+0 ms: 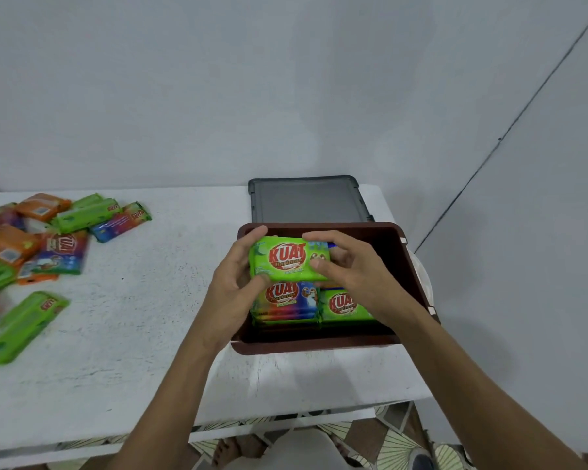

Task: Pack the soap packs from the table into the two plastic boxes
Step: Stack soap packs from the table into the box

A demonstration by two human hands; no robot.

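Holding a green soap pack point(287, 258) over the brown box point(319, 346), that's where we're at. Our left hand point(233, 286) grips its 9 o'clock end, fingers curled over the far edge and thumb on the near one. Our right hand point(350, 266) pinches the 3 o'clock end much the same way.

The pack sits flat, logo up, just above the stacks inside the box. A rainbow pack point(286, 300) tops the stack at 7 o'clock and another green one point(345, 307) tops the stack at 5 o'clock.

The box is on the white table point(133, 334), near its 3 o'clock edge. A grey box point(306, 201) sits right behind it at 12 o'clock; we can't tell if they touch.

Way over at 9 o'clock we've got the loose pile of packs point(31, 245), green, orange and rainbow. A lone green pack point(21, 325) lies apart at 8 o'clock.
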